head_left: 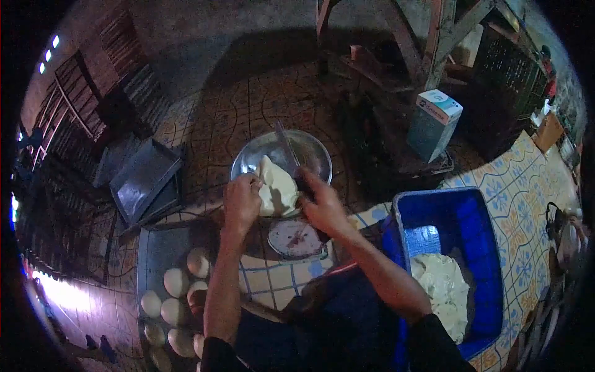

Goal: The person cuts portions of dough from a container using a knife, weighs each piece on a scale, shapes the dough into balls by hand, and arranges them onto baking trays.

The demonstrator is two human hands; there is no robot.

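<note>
A pale lump of dough (277, 188) is over the near part of a round metal pan (319, 146). My left hand (242, 199) is closed on the dough's left edge. On the other side, my right hand (320, 201) is closed, its fingers by the dough's right edge. A thin, blade-like strip (287, 142) points away from those fingers across the pan and appears to be held in them; its grip end is hidden. Below the pan shows the round dial (296, 239) of a weighing scale.
To the right, a blue crate (489, 266) holds a large mass of dough (441, 294). A metal tray (149, 248) with several round dough balls (176, 283) is at the left. Empty metal trays (144, 181) lean beyond it. A tall box (432, 126) stands at the back right.
</note>
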